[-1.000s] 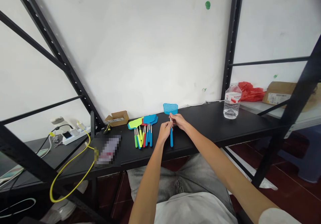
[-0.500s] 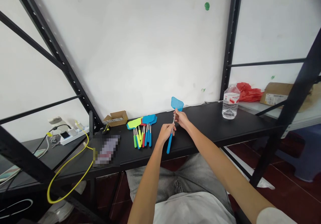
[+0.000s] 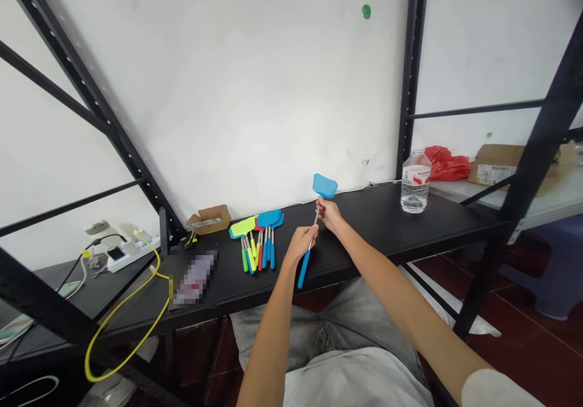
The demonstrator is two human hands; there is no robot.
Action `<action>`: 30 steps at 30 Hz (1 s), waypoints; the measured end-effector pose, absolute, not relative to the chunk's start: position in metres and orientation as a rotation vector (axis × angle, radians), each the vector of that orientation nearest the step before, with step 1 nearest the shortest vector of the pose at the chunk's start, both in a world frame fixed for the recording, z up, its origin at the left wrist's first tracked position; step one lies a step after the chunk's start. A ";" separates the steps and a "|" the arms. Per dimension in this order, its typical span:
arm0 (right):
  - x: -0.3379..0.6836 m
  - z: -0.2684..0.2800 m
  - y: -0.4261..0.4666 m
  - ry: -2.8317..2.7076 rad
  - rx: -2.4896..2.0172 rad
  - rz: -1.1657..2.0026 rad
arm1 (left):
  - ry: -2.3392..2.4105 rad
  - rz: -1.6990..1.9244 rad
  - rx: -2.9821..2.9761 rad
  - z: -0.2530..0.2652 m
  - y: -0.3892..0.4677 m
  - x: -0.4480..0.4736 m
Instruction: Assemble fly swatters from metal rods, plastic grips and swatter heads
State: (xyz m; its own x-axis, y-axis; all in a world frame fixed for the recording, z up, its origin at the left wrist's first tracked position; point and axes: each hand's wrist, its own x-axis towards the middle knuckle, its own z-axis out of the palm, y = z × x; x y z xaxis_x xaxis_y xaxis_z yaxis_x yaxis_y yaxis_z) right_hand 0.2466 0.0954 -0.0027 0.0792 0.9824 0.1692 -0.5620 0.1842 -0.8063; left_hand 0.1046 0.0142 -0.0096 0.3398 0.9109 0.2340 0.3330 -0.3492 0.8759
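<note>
A blue fly swatter is being held above the black desk, tilted, with its mesh head up and to the right and its blue handle pointing down-left. The left hand is being kept clenched around the top of the handle, while the thin metal rod just under the head is being pinched by the right hand; held at two points like this, the rod is apparently being steadied along its length. A bunch of other coloured swatters is lying just to the left, handles toward the person, likely kept within reach. The fingertips are being hidden behind the rod, and an item by the yellow cable is blurred beyond recognition.
</note>
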 end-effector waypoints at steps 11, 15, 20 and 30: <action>0.242 -0.009 0.084 -1.257 -0.698 1.391 | 1.010 1.117 1.780 -0.010 0.014 0.103; 0.228 -0.012 0.079 -1.449 -0.690 1.473 | 1.068 1.220 1.745 -0.011 0.017 0.103; 0.226 -0.012 0.086 -1.286 -0.656 1.398 | 1.056 1.190 1.844 -0.008 0.017 0.103; 0.234 0.001 0.081 -0.976 -0.636 1.384 | 1.168 1.047 1.872 -0.005 -0.035 0.108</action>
